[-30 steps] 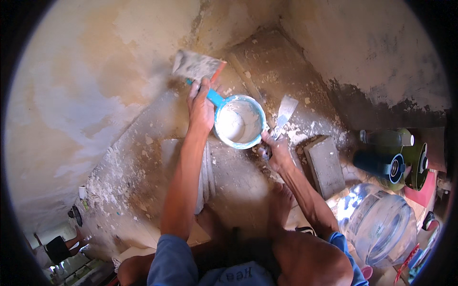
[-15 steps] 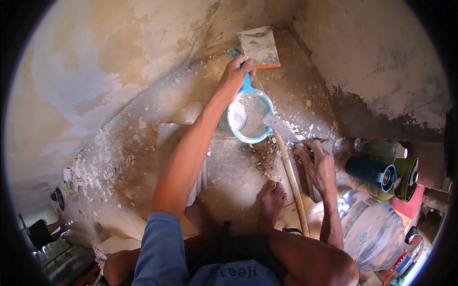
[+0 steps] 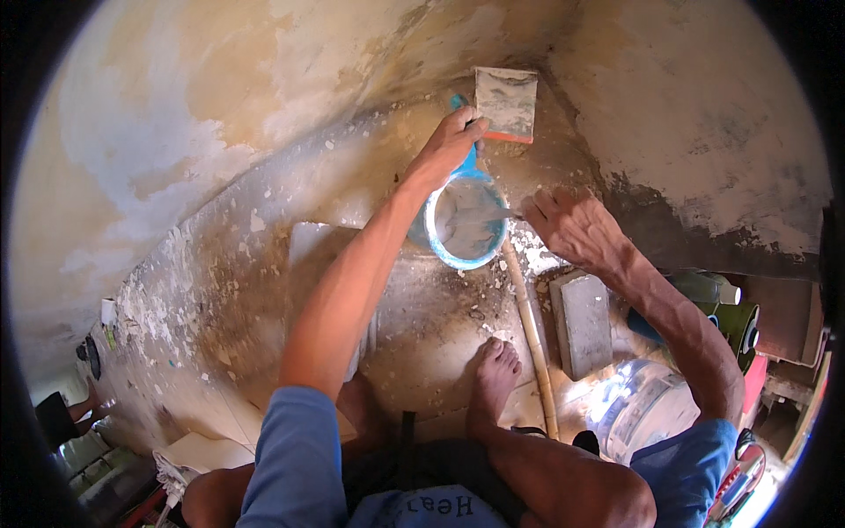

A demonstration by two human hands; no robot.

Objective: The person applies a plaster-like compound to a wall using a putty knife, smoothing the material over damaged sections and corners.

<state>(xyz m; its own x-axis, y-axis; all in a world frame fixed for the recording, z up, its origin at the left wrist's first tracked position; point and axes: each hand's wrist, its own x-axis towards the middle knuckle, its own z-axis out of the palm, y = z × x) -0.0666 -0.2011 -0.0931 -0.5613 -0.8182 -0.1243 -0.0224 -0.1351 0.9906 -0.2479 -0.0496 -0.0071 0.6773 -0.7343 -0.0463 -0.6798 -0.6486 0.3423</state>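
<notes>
Dipper (image 3: 466, 262) is the reference, mouth up, greyish-white paste (image 3: 456, 236) inside. Left hand (image 3: 453, 143) is above its rim, fingers closed round the blue handle (image 3: 469, 164), thumb on top; handle tip pokes out past the knuckles. Spreader (image 3: 507, 104), orange edge toward the dipper, sits just beside the left thumb, above and right of the dipper. Probably pinched along with the handle, but the fingers hide the contact.

Right hand (image 3: 572, 227) is just right of the dipper, back of hand up, fingers curled together and clamped on the knife (image 3: 489, 214). Blade reaches left over the rim into the dipper's mouth; knife handle is mostly covered by the fist.

Around the dipper: stick (image 3: 533, 343) runs down from its lower right side, block (image 3: 582, 324) lower right beyond the stick, slab (image 3: 310, 251) to the left, partly behind the left forearm, bare foot (image 3: 495, 380) below.
</notes>
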